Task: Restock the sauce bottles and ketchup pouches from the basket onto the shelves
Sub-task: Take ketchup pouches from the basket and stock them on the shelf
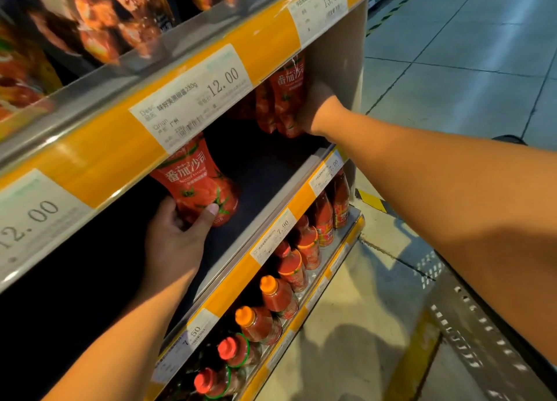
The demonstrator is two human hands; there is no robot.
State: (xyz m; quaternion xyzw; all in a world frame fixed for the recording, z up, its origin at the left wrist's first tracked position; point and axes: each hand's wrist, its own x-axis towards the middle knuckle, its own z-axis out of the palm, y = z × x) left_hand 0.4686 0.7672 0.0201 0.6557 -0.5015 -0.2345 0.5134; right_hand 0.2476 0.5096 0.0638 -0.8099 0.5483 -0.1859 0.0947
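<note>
Fingers of the left hand (174, 238) are curled round the lower part of a red ketchup pouch (199, 183), thumb (208, 216) pressed across its front and the remaining fingers wrapped behind its left edge. That pouch stands upright on the dark middle shelf (265, 171), its top hidden behind the orange price rail (150, 129) above the fingers.

Fingers of the right hand (313, 108) are mostly hidden behind a second group of ketchup pouches (286, 99) at the far right end of the same shelf, close to the shelf's end panel (337, 54). The hand is clamped on the lower right edge of these pouches; how many it holds cannot be determined. The pouches hang slightly tilted, bottoms just above the shelf surface.

Between the two hands the shelf surface is dark and in shadow.

Below both hands, a lower shelf carries a row of sauce bottles (289, 265) with red and orange caps, standing upright behind a price rail marked 7.90 and 7.50.

Above the fingers, price tags (193, 96) read 12.00 and 13.90. Dark food packets (99, 23) occupy the top shelf.
</note>
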